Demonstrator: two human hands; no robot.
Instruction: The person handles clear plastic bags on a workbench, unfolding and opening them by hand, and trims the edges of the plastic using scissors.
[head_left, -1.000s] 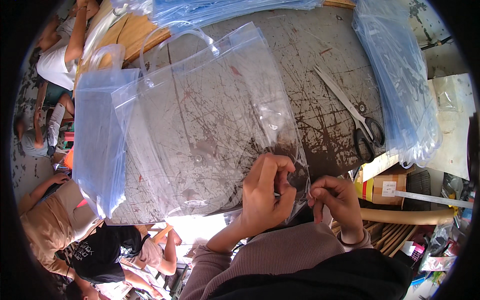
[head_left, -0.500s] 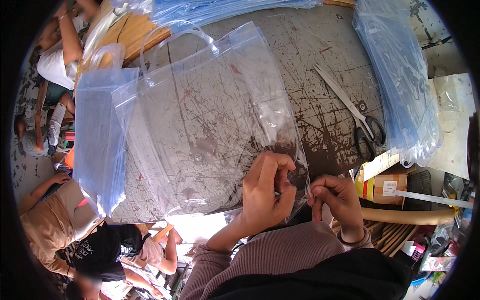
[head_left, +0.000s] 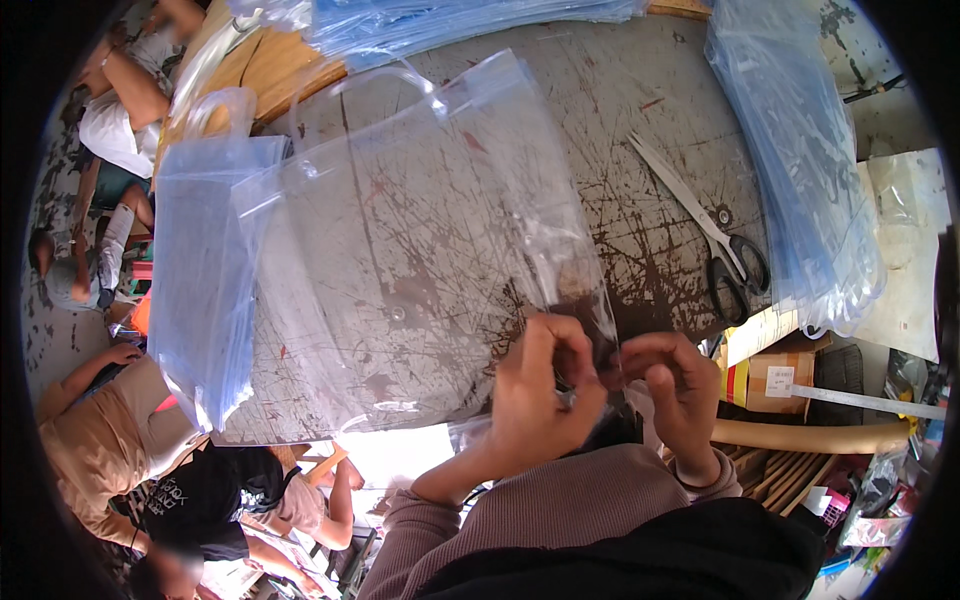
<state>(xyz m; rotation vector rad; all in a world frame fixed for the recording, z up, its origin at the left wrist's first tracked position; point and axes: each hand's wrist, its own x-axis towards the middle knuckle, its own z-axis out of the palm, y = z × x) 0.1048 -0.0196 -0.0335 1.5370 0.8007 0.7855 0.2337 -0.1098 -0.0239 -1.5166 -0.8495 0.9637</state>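
A clear plastic bag [head_left: 420,250] with a loop handle lies flat on the scratched grey worktable [head_left: 640,170]. My left hand [head_left: 540,395] pinches the bag's near right corner, fingers curled over the edge. My right hand [head_left: 670,390] sits just beside it, thumb and fingers closed on the same corner of the bag. Both wrists come out of mauve ribbed sleeves at the lower edge. What lies between the fingertips is hidden.
Scissors [head_left: 715,240] with black handles lie to the right. Stacks of bluish plastic bags sit at the left [head_left: 200,290], right [head_left: 810,180] and top [head_left: 450,20]. A cardboard box [head_left: 775,375] stands at lower right. Other people sit below the table at left.
Both hands have stayed on the bag's corner with only small finger shifts. The bag and scissors have not moved.
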